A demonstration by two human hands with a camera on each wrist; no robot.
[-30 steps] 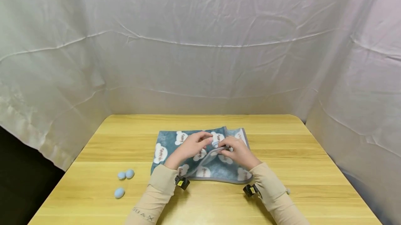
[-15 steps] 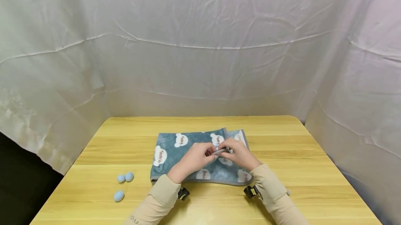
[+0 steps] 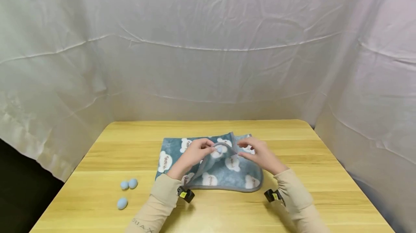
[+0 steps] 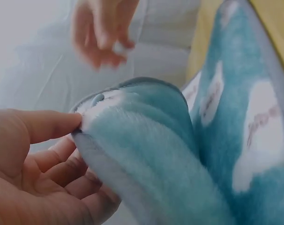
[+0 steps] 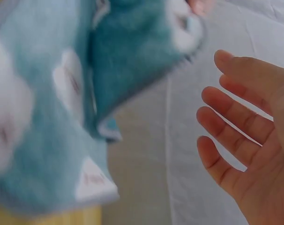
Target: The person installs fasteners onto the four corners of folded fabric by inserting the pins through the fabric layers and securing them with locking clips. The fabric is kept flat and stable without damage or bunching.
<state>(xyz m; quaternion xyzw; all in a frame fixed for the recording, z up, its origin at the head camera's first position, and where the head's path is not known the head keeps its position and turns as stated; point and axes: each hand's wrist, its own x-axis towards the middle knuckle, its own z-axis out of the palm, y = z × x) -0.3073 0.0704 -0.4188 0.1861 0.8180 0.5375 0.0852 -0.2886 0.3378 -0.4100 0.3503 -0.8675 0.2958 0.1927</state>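
Note:
A teal fleece blanket (image 3: 224, 176) with white bear heads and a grey bound edge lies folded on the table. My left hand (image 3: 194, 155) pinches a raised part of its edge between thumb and forefinger, as the left wrist view also shows. Close beside those fingertips, a small light-blue piece (image 3: 219, 150) sits on a white patch of the lifted layer; its rounded end (image 4: 98, 98) shows in the left wrist view. My right hand (image 3: 261, 154) is apart from the lifted edge, over the blanket's right side. Its fingers (image 5: 226, 129) are spread and hold nothing.
Several light-blue egg-shaped pieces lie at the left of the wooden table (image 3: 97, 153): two side by side (image 3: 128, 184) and one nearer the front (image 3: 122, 203). A pale curtain (image 3: 208, 63) hangs behind the table and along both sides.
Both hands were together at the blanket's edge half a second ago. The right hand has let go and moved right; the left hand now holds the edge up, with the light-blue piece showing.

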